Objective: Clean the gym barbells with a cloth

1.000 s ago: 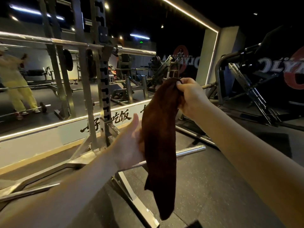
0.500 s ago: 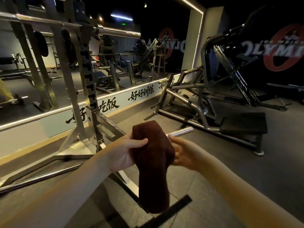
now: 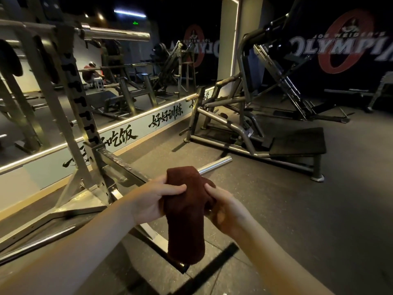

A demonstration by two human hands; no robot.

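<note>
Both hands are on the cloth (image 3: 185, 222). Left hand (image 3: 148, 201): the thumb lies across the front face and the other fingers are curled behind, pinching the left edge. Right hand (image 3: 227, 209): the fingers (image 3: 210, 189) are curled onto the right edge; its thumb is hidden. Nothing is splayed, every finger is closed on fabric.

Cloth: dark brown, pile like a towel, folded over at the top, lower half hanging free under the hands. It sits just in front of the rack (image 3: 70, 103), low, near the rack's base.

It covers part of the low barbell (image 3: 214, 165), which sticks out to the right of the rack. The bare sleeve end shows past the cloth. I can't tell whether cloth and bar are touching or the cloth is just in front.

Handling, my read:
- The cloth is light, soft and has no stiffness, so it drapes. The pile should grip and not slip. Wrap it round the bar under the palm and tuck the tail.
- The barbells are heavy and rigid, and the polished sleeves are probably slick. Wipe them in place, don't lift.

Second barbell (image 3: 114, 35): racked high on the rack, sleeve pointing right, well above the hands.

Mirror (image 3: 127, 86) is behind the rack. Plate-loaded machine (image 3: 244, 128) is right of the rack, well apart from the hands.
</note>
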